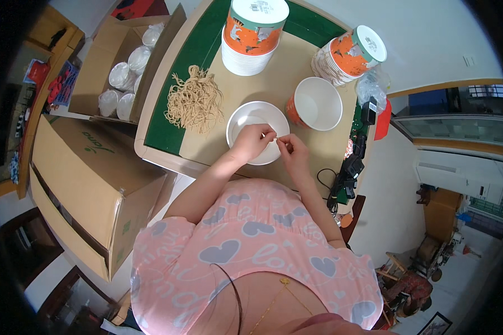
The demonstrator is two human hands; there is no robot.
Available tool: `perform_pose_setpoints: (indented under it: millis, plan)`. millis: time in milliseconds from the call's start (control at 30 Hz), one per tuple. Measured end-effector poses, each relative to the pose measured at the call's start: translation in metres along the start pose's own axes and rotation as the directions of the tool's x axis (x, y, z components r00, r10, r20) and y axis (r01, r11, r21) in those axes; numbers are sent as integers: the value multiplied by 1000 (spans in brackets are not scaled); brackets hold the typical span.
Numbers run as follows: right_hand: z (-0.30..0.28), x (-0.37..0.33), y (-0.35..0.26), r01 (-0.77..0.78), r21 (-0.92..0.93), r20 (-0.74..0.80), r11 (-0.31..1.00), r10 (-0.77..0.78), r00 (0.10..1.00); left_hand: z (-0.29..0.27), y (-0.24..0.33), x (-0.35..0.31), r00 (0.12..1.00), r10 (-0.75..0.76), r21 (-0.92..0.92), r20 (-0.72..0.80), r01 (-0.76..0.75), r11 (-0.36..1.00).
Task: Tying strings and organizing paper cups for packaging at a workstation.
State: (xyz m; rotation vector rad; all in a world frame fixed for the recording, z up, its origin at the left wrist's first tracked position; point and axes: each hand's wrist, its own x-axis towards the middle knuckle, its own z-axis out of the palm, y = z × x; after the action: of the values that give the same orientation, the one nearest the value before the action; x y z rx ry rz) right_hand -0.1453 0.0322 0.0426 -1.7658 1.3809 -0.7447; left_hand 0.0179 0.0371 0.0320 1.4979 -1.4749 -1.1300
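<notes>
Over the white bowl [257, 111] my left hand [252, 142] and right hand [294, 154] pinch narrowly; on what, I cannot tell; likely delicate fingerwork, next needing steadiness.

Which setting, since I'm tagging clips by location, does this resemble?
Likely a home or small workshop: stacked paper tubs and tan string sit on the table, with an open carton beside it.

Green-topped table [198, 42] with tan sheet [296, 58], beige cord [194, 101], paper buckets [321, 106], black adapters [350, 167].
</notes>
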Motion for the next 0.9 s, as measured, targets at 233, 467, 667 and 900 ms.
perform_pose_setpoints:
  millis: [233, 467, 667, 900]
  plan:
    - [0, 0, 5, 3, 39, -35, 999, -2, 999, -7, 6, 2, 958, -237, -252, 161, 273, 929]
    - [2, 0, 2, 24, 24, -16, 999, -24, 1000, 0, 0, 4, 999, -22, -100, 24, 25, 995]
    - [2, 2, 0, 107, 13, -35, 994, -106, 994, 14, 7, 1, 914, 328, 336, -238, -239, 911]
    - [0, 2, 5, 89, 9, -55, 996, -88, 995, 24, 5, 5, 901, 332, 339, -280, -230, 912]
